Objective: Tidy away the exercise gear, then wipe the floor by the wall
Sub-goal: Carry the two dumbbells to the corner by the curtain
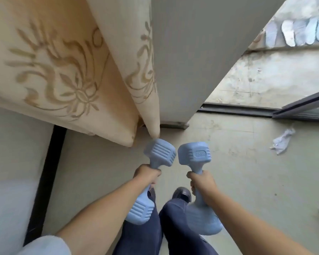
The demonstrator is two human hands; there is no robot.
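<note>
Head view looks straight down at the floor (238, 181) where a person stands in dark blue trousers (177, 227) and a dark shoe (181, 193). The left hand (145, 174) grips the handle of a light blue dumbbell (159, 154), fingers clamped round the shaft; one ribbed head points up toward the curtain, the other hangs below the wrist over the left thigh. The right hand (203, 183) holds a second light blue dumbbell (193, 153) the same way — fingers wrapped tight on the handle, upper head showing an embossed weight mark, lower head blurred beside the right knee. The two upper heads sit close together, not quite touching, both held in the air above the floor. A cream curtain (66, 70) with a gold floral pattern hangs at upper left, its corner just above the left dumbbell. A grey wall (191, 52) rises behind it. A crumpled pale cloth (283, 138) lies on the floor to the right, well apart from the hands — near a dark sliding-door track (247, 108).
</note>
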